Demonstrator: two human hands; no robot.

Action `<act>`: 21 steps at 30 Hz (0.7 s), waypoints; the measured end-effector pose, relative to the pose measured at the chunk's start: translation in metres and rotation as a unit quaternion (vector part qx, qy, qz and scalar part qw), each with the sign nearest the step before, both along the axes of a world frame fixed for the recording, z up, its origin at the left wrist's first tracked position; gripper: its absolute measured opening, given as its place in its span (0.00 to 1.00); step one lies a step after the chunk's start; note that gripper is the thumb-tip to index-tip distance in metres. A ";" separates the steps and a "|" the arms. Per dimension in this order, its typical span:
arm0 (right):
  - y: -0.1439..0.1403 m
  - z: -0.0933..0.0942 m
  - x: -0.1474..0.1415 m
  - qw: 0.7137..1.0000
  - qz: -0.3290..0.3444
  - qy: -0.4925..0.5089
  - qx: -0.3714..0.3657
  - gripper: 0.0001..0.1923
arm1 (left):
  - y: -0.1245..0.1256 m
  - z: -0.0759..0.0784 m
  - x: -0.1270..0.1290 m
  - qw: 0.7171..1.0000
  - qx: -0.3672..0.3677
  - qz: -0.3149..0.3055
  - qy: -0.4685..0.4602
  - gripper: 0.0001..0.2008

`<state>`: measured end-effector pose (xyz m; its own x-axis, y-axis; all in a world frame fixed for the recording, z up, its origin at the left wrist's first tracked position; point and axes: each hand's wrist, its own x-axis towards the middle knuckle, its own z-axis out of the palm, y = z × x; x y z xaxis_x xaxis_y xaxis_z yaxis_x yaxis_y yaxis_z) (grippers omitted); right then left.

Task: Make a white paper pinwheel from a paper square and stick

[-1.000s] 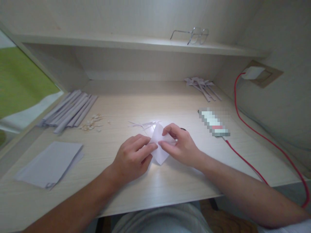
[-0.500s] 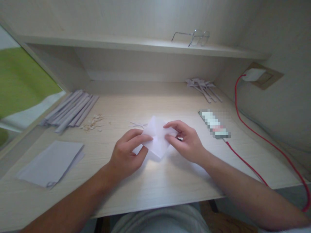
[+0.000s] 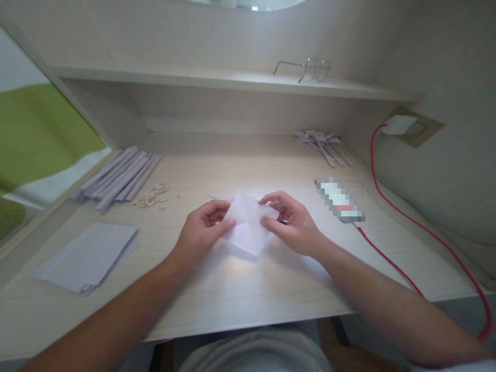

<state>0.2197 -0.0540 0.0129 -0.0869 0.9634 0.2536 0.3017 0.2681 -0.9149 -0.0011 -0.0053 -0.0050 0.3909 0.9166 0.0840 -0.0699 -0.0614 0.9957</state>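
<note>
Both hands, left hand [image 3: 201, 230] and right hand [image 3: 292, 222], pinch a folded white paper [image 3: 248, 227] at frame centre (lifted slightly off the desk [image 3: 271, 289]); uneven pinching could skew its crease.

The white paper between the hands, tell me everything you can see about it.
The white paper is a small, thin sheet folded into a rough diamond, with creases running across its face. It sits low over the middle of the wooden desk, one corner pointing toward the person. The left hand pinches its left edge and the right hand pinches its right edge with fingertips. Bright light washes out its surface, so finer folds cannot be made out.
</note>
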 end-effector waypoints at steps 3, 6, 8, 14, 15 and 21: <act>-0.003 0.003 0.002 0.996 0.050 -0.069 0.026 0.18 | 0.010 0.001 -0.009 0.999 -0.025 -0.045 0.003 0.26; -0.006 0.003 0.002 0.984 0.107 -0.138 0.032 0.21 | 0.020 0.006 -0.020 0.987 -0.003 -0.132 0.093 0.22; -0.007 0.002 0.002 0.978 0.129 -0.161 0.021 0.21 | 0.023 0.012 -0.024 0.970 0.002 -0.187 0.152 0.13; -0.007 -0.003 -0.002 0.985 0.110 -0.135 0.017 0.19 | 0.012 0.020 -0.018 0.950 0.034 -0.216 0.225 0.07; -0.007 -0.003 -0.003 0.986 0.111 -0.122 0.015 0.18 | 0.010 0.019 -0.017 0.948 0.037 -0.215 0.231 0.06; -0.007 -0.007 -0.008 0.990 0.110 -0.082 0.010 0.16 | 0.005 0.013 -0.014 0.948 0.020 -0.212 0.238 0.08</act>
<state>0.2118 -0.0610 0.0060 -0.3367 0.9112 0.2375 0.3779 0.3618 -0.8522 -0.0147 -0.0004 0.0077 0.7265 0.6677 -0.1623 0.3587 -0.1671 0.9184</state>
